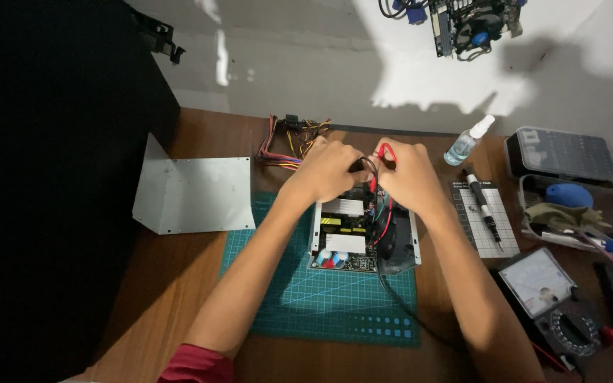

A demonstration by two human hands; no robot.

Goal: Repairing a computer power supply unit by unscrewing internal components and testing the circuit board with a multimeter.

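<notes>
Two hands over open power supply, left hand pinching black wire, right hand pinching red probe

Both forearms enter from the bottom edge and converge toward the centre, bare from elbow to wrist; a red sleeve edge shows at the left upper arm. Left hand: back facing the camera, knuckles up, fingers curled down and inward, closed in a pinch. Right hand: back also up, wrist slightly bent, fingers curled toward the left hand and closed in a pinch. The two hands sit just beside each other, fingertips nearly meeting. Palms hidden on both sides.
</notes>
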